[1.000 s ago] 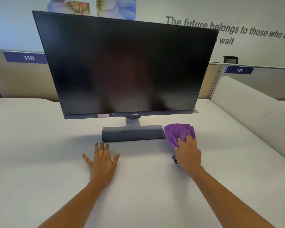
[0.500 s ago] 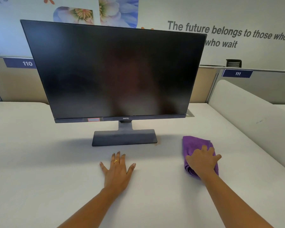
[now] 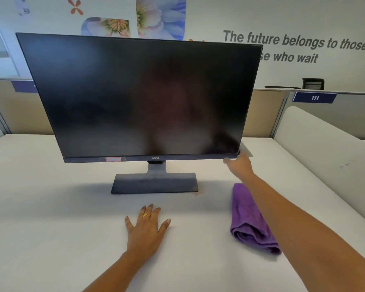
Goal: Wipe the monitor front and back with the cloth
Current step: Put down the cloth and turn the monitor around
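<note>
At the monitor's lower right corner, right hand blurred, grip unclear; left hand flat, fingers relaxed; shoving might topple it.

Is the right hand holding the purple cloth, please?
No, the cloth lies on the desk while the right hand reaches the lower corner of the monitor.

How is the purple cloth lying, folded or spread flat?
Folded. The cloth lies on the desk as a narrow bundle, with doubled layers showing at its near end.
</note>
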A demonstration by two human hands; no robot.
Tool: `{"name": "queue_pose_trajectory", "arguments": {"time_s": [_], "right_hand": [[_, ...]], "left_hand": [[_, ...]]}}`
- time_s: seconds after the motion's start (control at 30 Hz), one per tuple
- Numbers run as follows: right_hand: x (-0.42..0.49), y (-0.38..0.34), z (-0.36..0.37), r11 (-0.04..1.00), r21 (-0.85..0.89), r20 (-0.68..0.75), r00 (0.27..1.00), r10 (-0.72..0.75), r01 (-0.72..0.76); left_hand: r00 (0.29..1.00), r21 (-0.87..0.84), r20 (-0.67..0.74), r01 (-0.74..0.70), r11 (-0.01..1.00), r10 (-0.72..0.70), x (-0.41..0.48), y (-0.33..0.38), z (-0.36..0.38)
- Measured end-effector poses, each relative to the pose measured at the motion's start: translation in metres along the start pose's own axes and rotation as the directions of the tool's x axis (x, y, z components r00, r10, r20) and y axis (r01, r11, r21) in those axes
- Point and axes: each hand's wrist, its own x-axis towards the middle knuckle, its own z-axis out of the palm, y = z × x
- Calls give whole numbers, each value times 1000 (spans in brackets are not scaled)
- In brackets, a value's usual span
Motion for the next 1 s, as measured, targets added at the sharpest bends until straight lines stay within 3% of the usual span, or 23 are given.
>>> {"name": "queue_pose_trajectory", "arguments": {"time_s": [0.1, 0.23, 0.37, 0.63, 1.0], "right_hand": [[18, -1, -7, 994, 104, -46, 998, 52, -47], [28, 0, -7, 966, 208, 83, 987, 137, -152], [29, 6, -3, 947, 260, 120, 980, 162, -188], [10, 20, 3, 962, 253, 35, 994, 101, -107], [-38, 27, 2, 963, 218, -36, 985, 168, -156]], "left_hand": [[1000, 10, 4, 23, 1000, -24, 2, -1, 2], [999, -10, 19, 34, 999, -34, 0, 5, -1], [997, -15, 42, 73, 997, -72, -4, 11, -4], [998, -27, 43, 57, 998, -56, -18, 25, -7], [996, -68, 79, -36, 997, 41, -33, 39, -25]]}}
